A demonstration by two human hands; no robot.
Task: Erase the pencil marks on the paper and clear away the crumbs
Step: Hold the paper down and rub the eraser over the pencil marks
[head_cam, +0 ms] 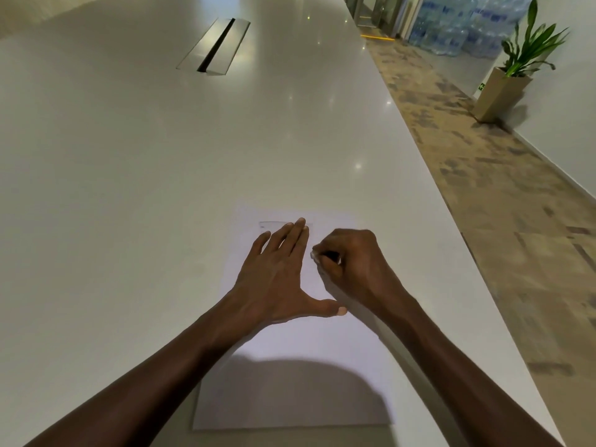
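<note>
A white sheet of paper (300,366) lies on the long white table (145,188), near its right edge. Faint pencil lines of a drawn rectangle (267,224) show near the paper's far end. My left hand (280,275) rests flat on the paper, fingers spread, thumb pointing right. Just to its right, my right hand (351,262) is curled around a small white eraser (314,255), whose tip touches the paper beside my left fingers. No crumbs are clear enough to make out.
A metal cable slot (214,46) is set into the table far ahead. The table's right edge runs close to the paper. Beyond it are a patterned carpet (516,237), a potted plant (512,72) and stacked water bottles (451,27).
</note>
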